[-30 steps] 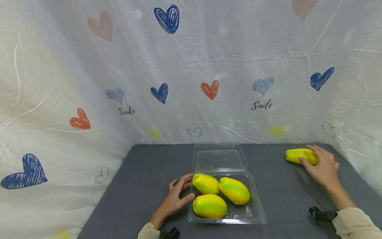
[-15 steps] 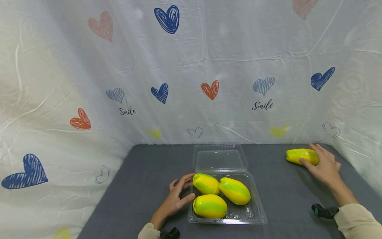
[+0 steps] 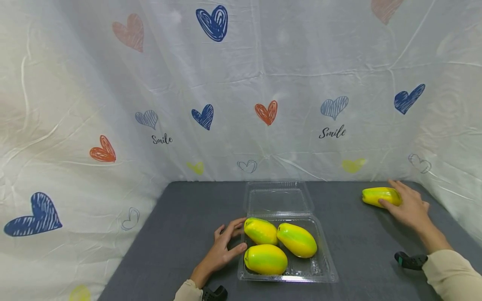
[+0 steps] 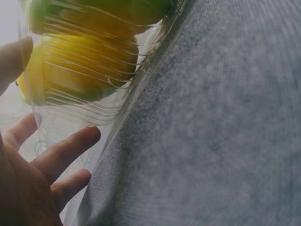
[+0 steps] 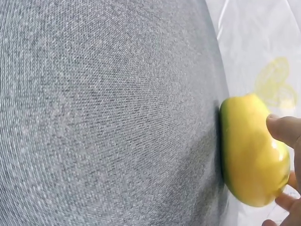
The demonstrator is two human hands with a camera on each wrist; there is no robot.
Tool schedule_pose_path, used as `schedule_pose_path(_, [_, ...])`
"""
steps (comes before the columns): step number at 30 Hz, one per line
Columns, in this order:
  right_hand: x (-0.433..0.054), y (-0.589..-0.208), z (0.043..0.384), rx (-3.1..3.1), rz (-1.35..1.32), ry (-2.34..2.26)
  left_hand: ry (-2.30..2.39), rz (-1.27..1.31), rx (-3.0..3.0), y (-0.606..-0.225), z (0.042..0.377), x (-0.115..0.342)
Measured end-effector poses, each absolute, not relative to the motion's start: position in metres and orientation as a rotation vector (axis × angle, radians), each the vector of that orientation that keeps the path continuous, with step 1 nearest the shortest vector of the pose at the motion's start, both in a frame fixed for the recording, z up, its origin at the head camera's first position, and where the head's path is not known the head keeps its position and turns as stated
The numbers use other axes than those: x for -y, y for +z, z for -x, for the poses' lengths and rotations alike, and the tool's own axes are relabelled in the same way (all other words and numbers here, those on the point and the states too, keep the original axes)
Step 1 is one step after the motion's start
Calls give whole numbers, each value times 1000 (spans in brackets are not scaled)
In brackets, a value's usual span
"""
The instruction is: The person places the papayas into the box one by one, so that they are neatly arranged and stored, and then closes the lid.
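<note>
In the head view my right hand [image 3: 411, 209] holds a yellow-green papaya [image 3: 374, 195] at the back right of the table, thumb on the near side and fingers behind. The right wrist view shows that papaya [image 5: 251, 150] close to the cloth, with the thumb against it. My left hand [image 3: 218, 253] rests with spread, loosely bent fingers at the left side of a clear plastic clamshell box [image 3: 328, 259]. Three papayas lie in the box: one back left [image 3: 260, 231], one front left [image 3: 265, 259], one on the right [image 3: 297, 240].
The box's clear lid [image 3: 276, 201] lies folded back toward the curtain. Grey cloth [image 3: 354, 246] covers the table, stretching between the box and my right hand. A white curtain [image 3: 233, 79] printed with hearts stands behind the table and along both sides.
Both hands keep nearly the same places. The whole head view has shifted slightly. The papaya at my right hand and those in the box stay put.
</note>
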State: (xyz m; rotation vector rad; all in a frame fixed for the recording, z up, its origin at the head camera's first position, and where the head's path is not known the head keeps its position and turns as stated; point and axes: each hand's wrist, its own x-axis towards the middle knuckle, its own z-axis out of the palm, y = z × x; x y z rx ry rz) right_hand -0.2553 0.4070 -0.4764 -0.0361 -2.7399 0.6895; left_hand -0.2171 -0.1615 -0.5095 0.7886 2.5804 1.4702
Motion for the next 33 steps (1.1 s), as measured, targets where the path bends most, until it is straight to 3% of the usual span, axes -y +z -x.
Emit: schedule_pose_path(33, [-400,-477,256,2764,-58,673,1468,-787,-2593,-513,218,162])
